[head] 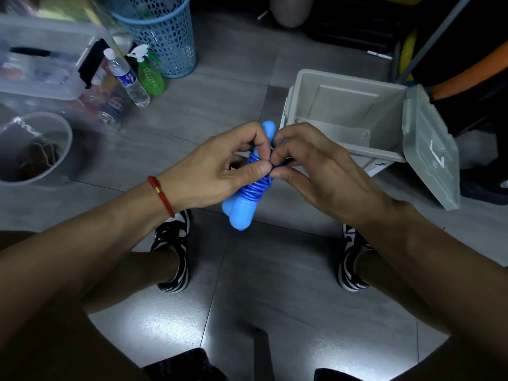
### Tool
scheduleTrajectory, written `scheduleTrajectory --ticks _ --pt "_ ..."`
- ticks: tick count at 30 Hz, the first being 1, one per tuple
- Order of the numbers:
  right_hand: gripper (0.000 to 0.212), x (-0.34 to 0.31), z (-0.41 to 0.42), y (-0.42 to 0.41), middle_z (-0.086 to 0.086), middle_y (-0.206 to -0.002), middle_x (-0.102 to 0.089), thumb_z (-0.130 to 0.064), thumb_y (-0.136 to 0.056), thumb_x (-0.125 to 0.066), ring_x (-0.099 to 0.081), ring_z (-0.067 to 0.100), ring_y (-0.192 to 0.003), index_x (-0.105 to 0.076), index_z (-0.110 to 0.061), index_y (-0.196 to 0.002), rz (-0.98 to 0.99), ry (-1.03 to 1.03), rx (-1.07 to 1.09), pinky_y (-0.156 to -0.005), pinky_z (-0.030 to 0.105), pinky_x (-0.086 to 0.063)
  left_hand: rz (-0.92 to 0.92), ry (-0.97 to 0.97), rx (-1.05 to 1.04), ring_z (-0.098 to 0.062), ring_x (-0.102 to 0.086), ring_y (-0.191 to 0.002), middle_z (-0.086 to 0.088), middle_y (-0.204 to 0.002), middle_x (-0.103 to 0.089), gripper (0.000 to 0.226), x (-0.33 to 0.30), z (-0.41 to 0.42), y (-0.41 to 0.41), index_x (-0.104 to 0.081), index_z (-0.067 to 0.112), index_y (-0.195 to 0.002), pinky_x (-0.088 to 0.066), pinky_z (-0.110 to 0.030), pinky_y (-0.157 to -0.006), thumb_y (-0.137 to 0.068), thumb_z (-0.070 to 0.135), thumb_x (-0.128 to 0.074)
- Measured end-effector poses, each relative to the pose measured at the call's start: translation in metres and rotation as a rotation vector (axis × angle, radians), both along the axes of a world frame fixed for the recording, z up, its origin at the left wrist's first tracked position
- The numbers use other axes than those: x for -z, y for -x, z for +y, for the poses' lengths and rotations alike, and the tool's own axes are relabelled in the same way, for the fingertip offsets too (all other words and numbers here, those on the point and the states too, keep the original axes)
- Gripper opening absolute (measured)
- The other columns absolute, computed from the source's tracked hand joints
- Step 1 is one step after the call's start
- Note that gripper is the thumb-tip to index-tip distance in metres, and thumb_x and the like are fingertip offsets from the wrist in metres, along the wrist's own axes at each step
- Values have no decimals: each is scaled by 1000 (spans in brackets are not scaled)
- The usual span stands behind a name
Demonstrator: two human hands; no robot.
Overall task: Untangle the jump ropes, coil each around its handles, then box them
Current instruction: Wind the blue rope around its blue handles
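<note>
You hold one blue rope, coiled round its two handles, above the floor: left hand and right hand each in a closed grip, pinching the cord. One grey box stands open just beyond.

A grey tiled floor is carrying everything here, glare shining on its tiles near the bottom. An open grey plastic box with a hinged lid is sitting on it at the right. At the upper left, a blue perforated plastic basket, a clear water bottle and a green spray bottle are standing near each other. A clear storage bin and a round translucent bucket are resting at the left. Two black-and-white sneakers are planted on the tiles.
</note>
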State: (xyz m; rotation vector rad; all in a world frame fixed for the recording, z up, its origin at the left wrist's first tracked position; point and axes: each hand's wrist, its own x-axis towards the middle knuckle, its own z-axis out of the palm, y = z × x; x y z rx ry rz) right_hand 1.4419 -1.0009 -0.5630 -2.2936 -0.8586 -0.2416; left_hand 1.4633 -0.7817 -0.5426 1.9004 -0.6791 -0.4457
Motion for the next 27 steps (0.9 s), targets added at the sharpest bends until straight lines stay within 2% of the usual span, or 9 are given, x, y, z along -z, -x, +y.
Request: scheduleTrajectory --ticks 4,9,17,22,27 --pt "24 6 0 2 18 -126 -54 -18 -100 -61 -66 26 -90 -62 2 -114 -129 89 15 -76 41 -58 8 1 -14 -18 -66 -102 5 -103 -66 19 -2 1 0 -52 8 -101 -56 -51 -91 -94 22 -64" --pt "25 4 0 3 20 -122 -60 -17 -99 -60 -68 29 -98 -65 4 -113 -184 112 27 -77 42 -60 44 29 -27 -25 -68 -102 -5 -104 -68 22 1 1 3 -51 12 -100 -55 -56 -89 -92 27 -64" --pt "16 -3 9 3 8 -112 -60 -12 -90 -70 -64 20 -94 -65 -3 -103 19 23 76 -83 34 -57 28 11 -93 -29 -70 -95 -10 -100 -67 23 2 -1 5 -52 8 -98 -57 -54 -81 -89 23 -67" --pt "14 -10 11 3 5 -108 -61 -12 -87 -73 -64 14 -91 -65 -5 -96 60 -2 139 -83 27 -57 107 7 -37 -26 -70 -98 -10 -107 -68 18 -5 2 1 -53 8 -104 -58 -48 -89 -91 12 -65" --pt "13 -9 14 4 9 -111 -62 -10 -86 -71 -65 21 -88 -63 -4 -95 -25 13 201 -76 39 -58 77 19 -100 -26 -72 -85 -13 -98 -70 19 -7 -4 -3 -56 8 -98 -59 -31 -79 -89 -2 -69"
